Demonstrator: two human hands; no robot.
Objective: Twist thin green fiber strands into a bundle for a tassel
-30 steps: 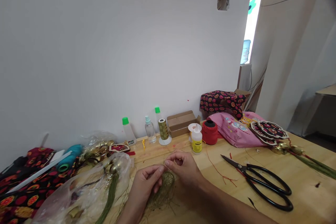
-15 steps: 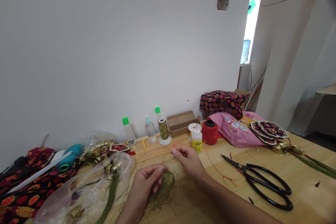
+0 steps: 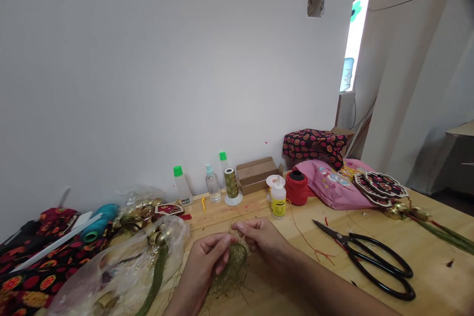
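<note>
A loose tangle of olive-green thread (image 3: pixel 237 264) lies at the front middle of the wooden table. My left hand (image 3: pixel 211 256) pinches part of this thread between thumb and forefinger, at the tangle's upper left. Just right of it, my right hand (image 3: pixel 261 237) is closed in a pinch close to the left fingertips, above the tangle. Fine strands show around its fingertips, though what lies inside that pinch is too thin to see clearly. Black-handled scissors (image 3: pixel 365 256) rest to the right of my right forearm, blades pointing up-left.
Along the wall stand green-capped bottles (image 3: pixel 181 185), an olive thread spool (image 3: pixel 231 185), a cardboard box (image 3: pixel 257 177), a yellow-labelled glue bottle (image 3: pixel 278 202) and a red thread cone (image 3: pixel 296 187). Plastic bags with bells (image 3: pixel 159 237) lie left; a pink bag (image 3: pixel 329 185) and tasselled ornaments (image 3: pixel 385 187) right.
My right hand has moved left and slightly down, bringing its fingertips close to my left hand. The left hand stays almost still, pinching the green thread.
</note>
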